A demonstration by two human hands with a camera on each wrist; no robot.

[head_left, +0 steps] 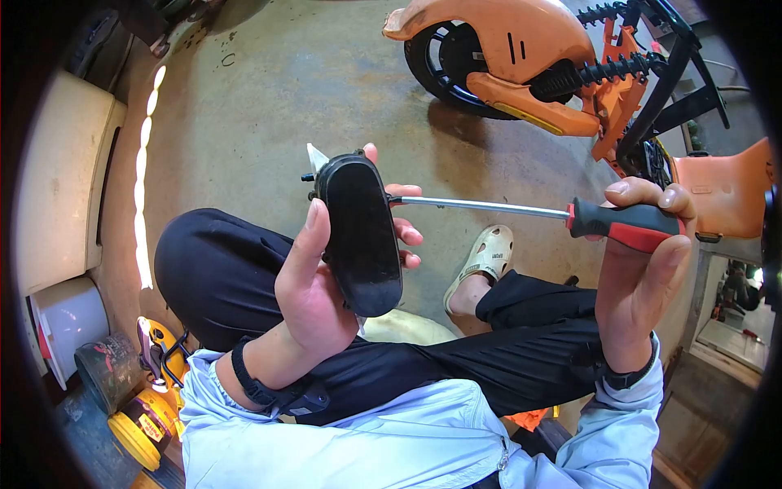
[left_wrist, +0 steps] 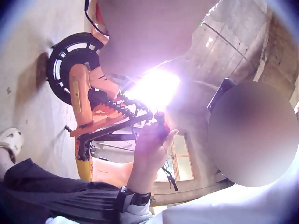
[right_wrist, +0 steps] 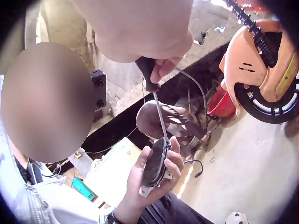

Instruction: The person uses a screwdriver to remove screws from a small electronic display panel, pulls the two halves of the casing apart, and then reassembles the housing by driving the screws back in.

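My left hand (head_left: 314, 281) grips a black, oval housing (head_left: 360, 236) by its edges, its smooth face toward the head camera. A pale pointed tab (head_left: 317, 155) juts from its upper end. A screwdriver (head_left: 623, 224) with a black and red handle is in my right hand (head_left: 643, 277), the fingers and thumb round the handle. Its long steel shaft runs level to the housing's side, the tip right at a small lug there. From the right wrist view, the same shaft meets the upper edge of the housing (right_wrist: 155, 163), held in the left hand (right_wrist: 140, 182).
An orange electric scooter (head_left: 521, 65) with exposed shock absorbers stands at the back right. On the left are a cream cabinet (head_left: 65, 179), a white bucket (head_left: 73, 318) and a yellow container (head_left: 142, 428). Another person crouches beyond, in the right wrist view. Concrete floor (head_left: 285, 98) spreads ahead.
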